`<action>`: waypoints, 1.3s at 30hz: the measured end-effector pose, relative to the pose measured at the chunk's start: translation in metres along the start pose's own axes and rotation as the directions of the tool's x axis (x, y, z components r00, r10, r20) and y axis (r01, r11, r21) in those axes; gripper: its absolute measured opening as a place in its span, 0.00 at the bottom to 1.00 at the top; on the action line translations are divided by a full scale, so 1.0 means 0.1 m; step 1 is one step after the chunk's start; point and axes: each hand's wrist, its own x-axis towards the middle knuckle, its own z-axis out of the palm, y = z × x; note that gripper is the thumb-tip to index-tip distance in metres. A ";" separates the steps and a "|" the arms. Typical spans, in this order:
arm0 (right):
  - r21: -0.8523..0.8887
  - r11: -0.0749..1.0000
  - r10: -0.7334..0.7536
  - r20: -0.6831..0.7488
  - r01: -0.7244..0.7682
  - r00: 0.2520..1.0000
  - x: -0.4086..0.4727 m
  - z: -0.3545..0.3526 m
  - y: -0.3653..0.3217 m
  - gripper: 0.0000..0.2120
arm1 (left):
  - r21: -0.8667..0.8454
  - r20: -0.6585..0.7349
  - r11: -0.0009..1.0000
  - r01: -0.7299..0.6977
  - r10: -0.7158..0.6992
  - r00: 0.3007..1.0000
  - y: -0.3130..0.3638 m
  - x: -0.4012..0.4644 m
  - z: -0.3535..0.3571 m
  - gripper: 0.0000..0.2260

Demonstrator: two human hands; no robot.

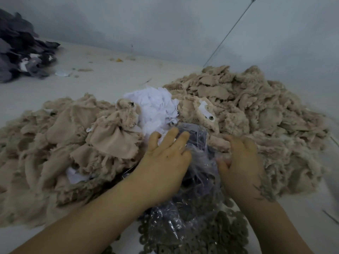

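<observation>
your left hand [165,162] lies flat and wide on the clear bag [201,162], which sits between two fluffy tan heaps [64,143]. your right hand [240,162] curls at the bag's edge; it is too blurry to tell if it holds it. the bag is not lifted yet, so most work looks left.

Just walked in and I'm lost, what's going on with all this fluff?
A person is working bare-handed at a clear plastic bag that lies among heaps of beige plush scraps. The left grip rests fairly flat on the bag, beside a wad of white scraps. The right grip curls at the bag's edge against the plush, but what it holds is unclear. Dark round discs lie spilled below the bag.
</observation>
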 end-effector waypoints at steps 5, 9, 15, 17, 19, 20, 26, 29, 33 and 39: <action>-0.082 0.987 0.143 0.101 -0.135 0.985 0.12 0.07 0.23 0.31 | -0.070 0.034 0.995 -0.078 0.080 0.996 0.24 0.09 0.10 0.16; -0.074 0.980 0.194 0.165 -0.184 0.967 0.14 0.17 0.32 0.29 | -0.090 0.017 0.993 -0.072 0.073 0.997 0.26 0.10 0.13 0.14; 0.009 0.984 0.176 0.106 -0.178 0.979 0.11 0.25 0.35 0.37 | -0.277 -0.046 0.955 -0.102 0.093 0.995 0.27 0.13 0.12 0.09; 0.004 0.997 0.082 0.068 -0.082 0.994 0.14 0.26 0.37 0.31 | -0.288 -0.057 0.951 -0.115 0.103 0.993 0.27 0.16 0.09 0.07; -0.036 0.998 -0.048 0.039 0.049 0.998 0.15 0.27 0.35 0.16 | -0.282 -0.063 0.952 -0.120 0.107 0.992 0.27 0.17 0.09 0.06; -0.074 0.991 -0.108 0.039 0.111 0.993 0.15 0.28 0.34 0.10 | -0.284 -0.059 0.952 -0.116 0.104 0.993 0.27 0.16 0.11 0.07; -0.143 0.990 0.033 0.144 -0.012 0.989 0.15 0.29 0.25 0.16 | -0.306 -0.001 0.950 -0.062 0.065 0.998 0.23 0.09 0.18 0.09; 0.007 0.999 -0.054 -0.023 0.054 0.998 0.18 0.15 0.18 0.10 | -0.357 -0.082 0.932 -0.067 0.040 0.996 0.23 0.12 0.15 0.08; 0.145 0.957 -0.233 -0.139 0.252 0.963 0.12 0.02 -0.01 0.06 | -0.543 -0.124 0.840 -0.006 -0.073 0.990 0.24 0.22 0.12 0.14; 0.344 0.856 -0.324 -0.223 0.385 0.919 0.01 -0.01 -0.22 0.08 | -0.794 0.022 0.590 0.146 -0.212 0.977 0.17 0.41 0.12 0.18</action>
